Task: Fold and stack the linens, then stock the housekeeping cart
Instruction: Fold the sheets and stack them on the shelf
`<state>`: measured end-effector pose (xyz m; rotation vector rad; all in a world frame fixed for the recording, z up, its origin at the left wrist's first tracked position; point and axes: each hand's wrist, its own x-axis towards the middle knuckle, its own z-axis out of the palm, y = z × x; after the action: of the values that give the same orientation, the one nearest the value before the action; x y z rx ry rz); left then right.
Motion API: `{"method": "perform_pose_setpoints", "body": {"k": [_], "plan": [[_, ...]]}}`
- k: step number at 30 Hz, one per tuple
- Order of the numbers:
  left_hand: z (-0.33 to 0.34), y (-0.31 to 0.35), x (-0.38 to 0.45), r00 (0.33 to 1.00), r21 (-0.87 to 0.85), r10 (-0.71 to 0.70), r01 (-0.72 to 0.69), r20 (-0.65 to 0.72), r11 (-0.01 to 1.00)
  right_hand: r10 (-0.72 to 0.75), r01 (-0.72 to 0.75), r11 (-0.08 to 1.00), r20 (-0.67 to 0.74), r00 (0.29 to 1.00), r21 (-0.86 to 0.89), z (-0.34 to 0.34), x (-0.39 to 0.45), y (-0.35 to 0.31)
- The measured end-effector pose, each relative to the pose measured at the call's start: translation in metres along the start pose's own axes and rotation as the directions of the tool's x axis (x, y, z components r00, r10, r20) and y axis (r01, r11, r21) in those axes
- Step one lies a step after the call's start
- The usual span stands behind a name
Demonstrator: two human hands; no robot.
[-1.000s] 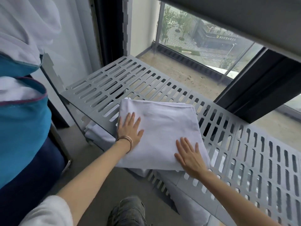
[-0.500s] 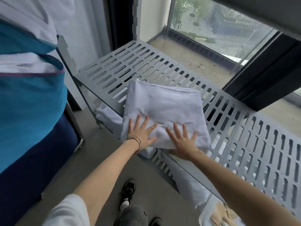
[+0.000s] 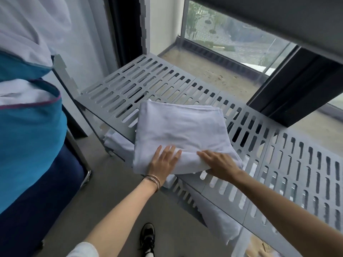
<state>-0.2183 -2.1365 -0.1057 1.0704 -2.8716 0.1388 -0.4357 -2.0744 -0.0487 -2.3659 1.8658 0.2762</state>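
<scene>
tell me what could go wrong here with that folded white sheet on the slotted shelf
1. The folded sheet overhangs the grey shelf's near edge, and both hands sit at that end; it may slide off toward the floor.
2. The right hand grips the near right corner while the left hand lies flat; an uneven pull could undo the fold.
3. A dragged layer might snag in the shelf's slots.

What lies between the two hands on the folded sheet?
Only a bare strip of the folded sheet, seen in the head view; left hand and right hand rest at its near edge.
</scene>
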Motion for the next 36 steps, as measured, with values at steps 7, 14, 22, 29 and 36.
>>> {"method": "perform_pose_setpoints", "body": {"k": [7, 14, 22, 29, 36], "plan": [[-0.065, -0.018, 0.026, 0.99, -0.249, -0.084, 0.11, 0.113, 0.962, 0.207, -0.203, 0.978, -0.136, 0.969, 0.043, -0.014, -0.012, -0.006], [-0.11, -0.047, 0.045, 0.926, -0.23, -0.081, 0.175, 0.369, 0.957, 0.295, -0.295, 0.955, -0.271, 0.916, 0.038, -0.024, -0.011, -0.009], [-0.104, -0.059, -0.01, 0.9, -0.197, -0.283, 0.359, 0.331, 0.912, -0.055, 0.03, 0.996, -0.304, 0.951, -0.086, -0.065, -0.001, -0.005], [-0.139, -0.017, -0.066, 0.835, -0.039, -0.507, 0.526, 0.216, 0.849, -0.217, 0.17, 0.97, -0.304, 0.928, -0.174, -0.1, -0.025, -0.016], [-0.185, 0.062, -0.17, 0.699, -0.028, -0.683, 0.703, 0.211, 0.711, -0.465, 0.406, 0.88, -0.268, 0.844, -0.247, -0.122, -0.061, -0.058]]}}
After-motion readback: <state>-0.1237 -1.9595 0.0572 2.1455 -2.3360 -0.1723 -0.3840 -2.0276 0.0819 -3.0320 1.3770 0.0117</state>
